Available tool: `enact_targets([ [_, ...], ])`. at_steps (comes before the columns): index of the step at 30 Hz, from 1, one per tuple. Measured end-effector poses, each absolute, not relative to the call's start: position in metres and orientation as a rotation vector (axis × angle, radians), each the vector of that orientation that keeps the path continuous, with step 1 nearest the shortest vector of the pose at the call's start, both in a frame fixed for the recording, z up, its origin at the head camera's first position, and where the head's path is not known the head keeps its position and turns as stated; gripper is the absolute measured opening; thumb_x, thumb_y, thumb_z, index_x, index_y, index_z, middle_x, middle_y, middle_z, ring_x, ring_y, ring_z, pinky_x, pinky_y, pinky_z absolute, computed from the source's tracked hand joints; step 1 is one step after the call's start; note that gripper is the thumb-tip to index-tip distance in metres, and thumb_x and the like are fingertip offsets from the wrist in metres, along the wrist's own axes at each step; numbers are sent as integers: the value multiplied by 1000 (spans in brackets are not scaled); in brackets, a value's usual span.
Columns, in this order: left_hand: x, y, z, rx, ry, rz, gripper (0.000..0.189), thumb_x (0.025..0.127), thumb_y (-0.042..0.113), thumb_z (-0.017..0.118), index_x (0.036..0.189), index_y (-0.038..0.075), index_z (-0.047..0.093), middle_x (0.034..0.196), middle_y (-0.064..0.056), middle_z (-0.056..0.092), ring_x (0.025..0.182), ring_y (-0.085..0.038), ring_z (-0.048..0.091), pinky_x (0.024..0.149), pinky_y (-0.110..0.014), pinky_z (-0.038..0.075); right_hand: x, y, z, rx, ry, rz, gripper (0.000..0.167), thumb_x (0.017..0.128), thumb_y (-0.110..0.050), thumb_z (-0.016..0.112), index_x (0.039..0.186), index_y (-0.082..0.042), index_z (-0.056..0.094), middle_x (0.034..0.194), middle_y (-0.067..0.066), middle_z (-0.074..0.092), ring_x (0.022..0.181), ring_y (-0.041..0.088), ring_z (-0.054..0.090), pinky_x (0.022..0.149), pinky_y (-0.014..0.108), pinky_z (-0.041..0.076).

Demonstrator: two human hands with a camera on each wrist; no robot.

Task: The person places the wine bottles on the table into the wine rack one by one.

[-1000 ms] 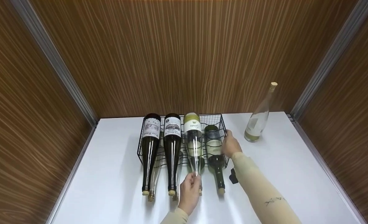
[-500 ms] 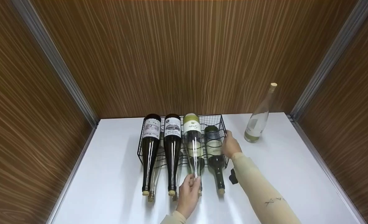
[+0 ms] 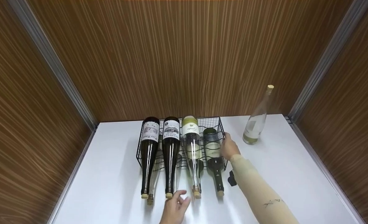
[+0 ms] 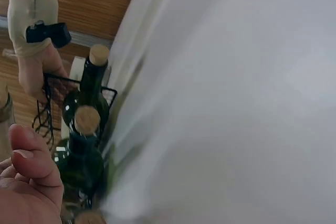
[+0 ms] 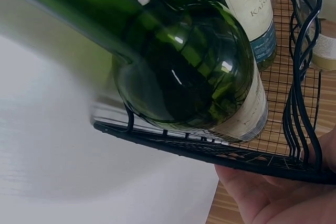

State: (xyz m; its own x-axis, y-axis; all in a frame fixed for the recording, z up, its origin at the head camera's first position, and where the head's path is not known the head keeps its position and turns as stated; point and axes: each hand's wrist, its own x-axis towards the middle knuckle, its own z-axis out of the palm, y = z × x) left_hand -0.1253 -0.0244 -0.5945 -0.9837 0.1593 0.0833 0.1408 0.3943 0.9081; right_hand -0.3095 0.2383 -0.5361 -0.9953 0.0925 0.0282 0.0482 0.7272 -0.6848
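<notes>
A black wire wine rack (image 3: 223, 124) holds several corked bottles lying in two layers. My right hand (image 3: 229, 147) grips the rack's right side; the right wrist view shows fingers and palm against its wire edge (image 5: 210, 162). My left hand (image 3: 175, 207) holds nothing, its fingers loosely bent, just in front of the bottle corks. A clear wine bottle (image 3: 191, 149) with a green-and-white label lies on the top layer, its neck right of that hand. Two dark wine bottles, a left one (image 3: 149, 155) and a middle one (image 3: 171, 155), lie beside it. A green bottle (image 3: 215, 165) lies lower at the right.
Another clear corked bottle (image 3: 255, 127) stands upright at the right rear of the white table (image 3: 109, 180). Wood-patterned panels (image 3: 184, 62) wall in the back and both sides. A small black device (image 3: 232, 178) sits by the right wrist.
My left hand has let go of the clear bottle's neck and moved left and toward me. The clear bottle stays on the rack. My right hand keeps its grip.
</notes>
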Motion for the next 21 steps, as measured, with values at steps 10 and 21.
enact_targets([
  [10, -101, -82, -629, 512, 2856, 1547, 16, 85, 18, 72, 89, 4, 67, 58, 17, 44, 50, 6, 38, 47, -17, 39, -309, 238, -534, -72, -2868, 1100, 45, 99, -5, 32, 143, 5, 26, 117, 35, 57, 106, 47, 58, 94, 54, 44],
  [21, -102, -147, -620, 180, 2784, 1365, 11, 88, 18, 67, 86, 7, 67, 60, 10, 49, 52, -1, 44, 50, -21, 41, -311, 243, -533, -98, -2898, 1284, 56, 100, -21, 36, 148, 4, 20, 140, 31, 41, 130, 44, 40, 109, 52, 30],
])
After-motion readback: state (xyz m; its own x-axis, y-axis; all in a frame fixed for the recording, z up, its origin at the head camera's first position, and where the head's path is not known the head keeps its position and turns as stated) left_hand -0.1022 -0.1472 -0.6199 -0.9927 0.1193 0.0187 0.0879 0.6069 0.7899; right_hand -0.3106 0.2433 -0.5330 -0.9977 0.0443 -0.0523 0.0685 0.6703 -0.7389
